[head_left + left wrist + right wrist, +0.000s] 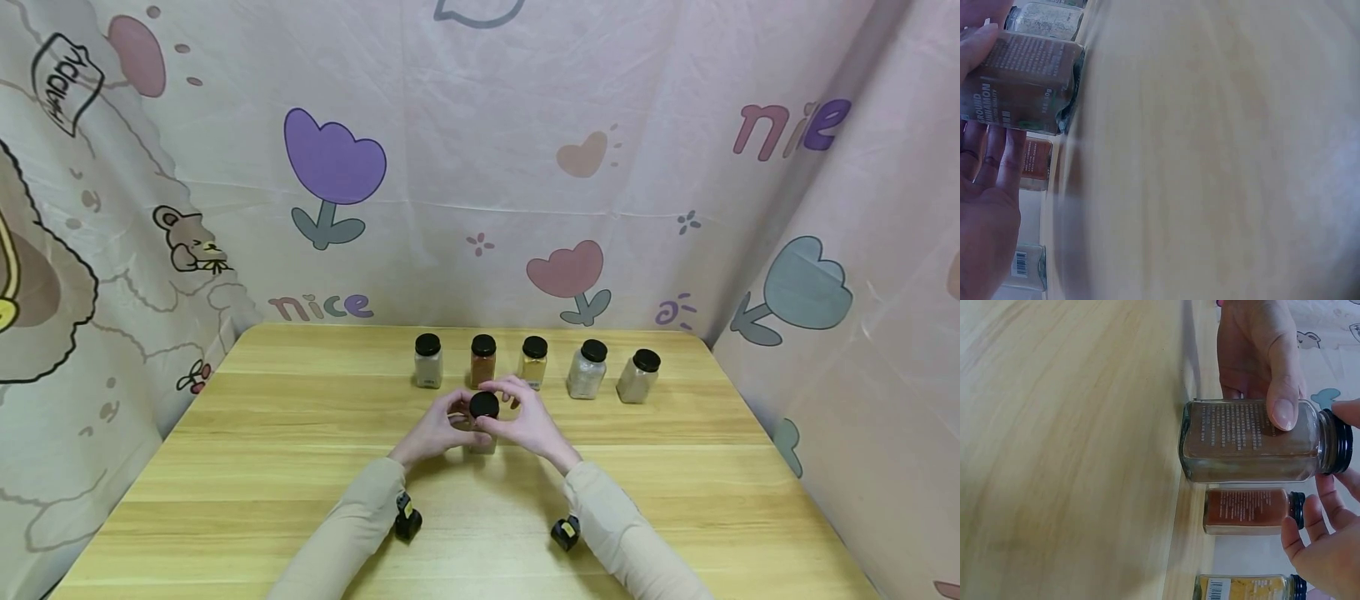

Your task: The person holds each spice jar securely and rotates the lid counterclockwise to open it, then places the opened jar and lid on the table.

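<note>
A square glass jar of brown ground cinnamon (1029,81) stands upright in front of me, its label text readable in the left wrist view. My left hand (437,429) grips the jar's body, the thumb on the near face and the fingers around the far side. At the top, my right hand (531,421) holds the black screw lid (1340,442) between thumb and fingertips. The lid sits on the jar's neck. Behind the hands, a jar of reddish-brown spice (1247,507) stands on the wooden table (247,467).
Along the back stand more black-capped jars: a pale one (428,367) at left, a yellow one (533,368), a whitish one (586,377) and a beige one (637,382) at right. A printed curtain (450,167) hangs behind the table's back edge.
</note>
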`<state>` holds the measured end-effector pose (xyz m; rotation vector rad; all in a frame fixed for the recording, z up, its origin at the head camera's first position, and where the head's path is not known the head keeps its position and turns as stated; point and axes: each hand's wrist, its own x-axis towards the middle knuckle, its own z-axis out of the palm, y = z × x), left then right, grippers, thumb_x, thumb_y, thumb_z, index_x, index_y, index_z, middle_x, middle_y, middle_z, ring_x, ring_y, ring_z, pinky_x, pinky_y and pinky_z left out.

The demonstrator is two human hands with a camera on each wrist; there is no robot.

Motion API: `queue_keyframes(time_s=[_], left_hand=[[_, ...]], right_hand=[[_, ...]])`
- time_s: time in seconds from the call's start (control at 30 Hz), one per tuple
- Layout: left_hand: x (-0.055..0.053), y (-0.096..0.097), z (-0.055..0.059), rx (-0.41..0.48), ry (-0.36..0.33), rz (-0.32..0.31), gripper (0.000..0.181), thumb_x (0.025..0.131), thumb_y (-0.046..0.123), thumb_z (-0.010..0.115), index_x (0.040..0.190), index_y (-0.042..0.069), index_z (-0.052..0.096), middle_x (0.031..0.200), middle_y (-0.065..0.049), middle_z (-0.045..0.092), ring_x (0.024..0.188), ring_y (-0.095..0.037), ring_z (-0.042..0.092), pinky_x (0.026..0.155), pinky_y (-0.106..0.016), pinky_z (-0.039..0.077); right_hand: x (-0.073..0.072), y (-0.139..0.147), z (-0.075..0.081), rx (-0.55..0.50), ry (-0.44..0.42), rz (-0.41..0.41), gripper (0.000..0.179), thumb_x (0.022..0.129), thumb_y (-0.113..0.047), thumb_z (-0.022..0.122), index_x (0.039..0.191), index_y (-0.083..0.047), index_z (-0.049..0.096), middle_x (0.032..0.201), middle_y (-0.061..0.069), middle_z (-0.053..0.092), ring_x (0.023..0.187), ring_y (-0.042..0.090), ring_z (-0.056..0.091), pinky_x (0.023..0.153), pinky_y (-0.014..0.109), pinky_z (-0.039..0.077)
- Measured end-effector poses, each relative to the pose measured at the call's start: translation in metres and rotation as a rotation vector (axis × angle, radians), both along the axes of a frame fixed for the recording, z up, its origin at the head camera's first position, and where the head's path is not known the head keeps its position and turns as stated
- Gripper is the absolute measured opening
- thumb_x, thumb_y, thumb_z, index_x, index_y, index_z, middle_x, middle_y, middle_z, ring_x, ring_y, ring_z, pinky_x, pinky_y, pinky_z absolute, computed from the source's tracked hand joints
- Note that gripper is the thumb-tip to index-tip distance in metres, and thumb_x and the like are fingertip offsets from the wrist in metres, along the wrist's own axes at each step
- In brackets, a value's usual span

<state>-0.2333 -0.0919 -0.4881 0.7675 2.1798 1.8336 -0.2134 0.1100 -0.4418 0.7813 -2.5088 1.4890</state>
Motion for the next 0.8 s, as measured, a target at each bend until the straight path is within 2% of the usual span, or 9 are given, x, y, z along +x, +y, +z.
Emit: queue_keyframes(time_s=[0.17,0.37,0.43,0.67,0.8], left_hand=[[-0.0003,0.0,-0.0007,-0.004,-0.001,0.0,0.047,0.08,0.007,0.085,0.118,0.001,0.059,0.119,-0.016,0.064,0.106,-0.016,0.063,0.101,-0.032,0.055],[-0.0004,0.0003,-0.001,0.0,0.008,-0.001,0.047,0.079,0.006,0.085,0.117,0.002,0.059,0.12,-0.015,0.063,0.106,-0.017,0.062,0.099,-0.029,0.055],[-0.0002,0.0006,-0.0007,0.004,0.009,-0.003,0.047,0.078,0.006,0.086,0.117,0.002,0.059,0.12,-0.016,0.063,0.106,-0.018,0.062,0.099,-0.029,0.055],[0.0005,0.0001,0.0002,0.002,0.002,-0.001,0.047,0.079,0.007,0.085,0.118,0.002,0.059,0.118,-0.014,0.064,0.105,-0.019,0.062,0.097,-0.028,0.055],[-0.0003,-0.0002,-0.0008,-0.005,0.0,0.002,0.046,0.08,0.008,0.085,0.117,0.002,0.059,0.119,-0.015,0.063,0.106,-0.018,0.063,0.099,-0.032,0.055]], right_hand=[[-0.0006,-0.0002,-0.001,-0.003,-0.021,-0.018,0.05,0.08,-0.019,0.085,0.125,-0.006,0.068,0.118,0.009,0.068,0.098,0.028,0.051,0.083,0.03,0.039],[-0.0027,-0.0006,-0.0033,0.0,-0.022,-0.051,0.048,0.078,-0.019,0.087,0.121,-0.005,0.069,0.114,0.007,0.069,0.096,0.026,0.052,0.081,0.028,0.04],[-0.0026,-0.0008,-0.003,-0.001,-0.022,-0.048,0.048,0.078,-0.019,0.087,0.121,-0.006,0.069,0.115,0.007,0.069,0.097,0.028,0.053,0.082,0.028,0.04],[-0.0018,-0.0002,-0.0016,0.012,-0.007,-0.014,0.05,0.08,-0.015,0.083,0.126,-0.004,0.067,0.122,0.009,0.069,0.101,0.022,0.054,0.086,0.027,0.041],[-0.0015,0.0002,-0.0023,0.008,-0.019,-0.011,0.053,0.08,-0.017,0.083,0.129,-0.004,0.065,0.122,0.01,0.067,0.101,0.028,0.053,0.084,0.028,0.04]])
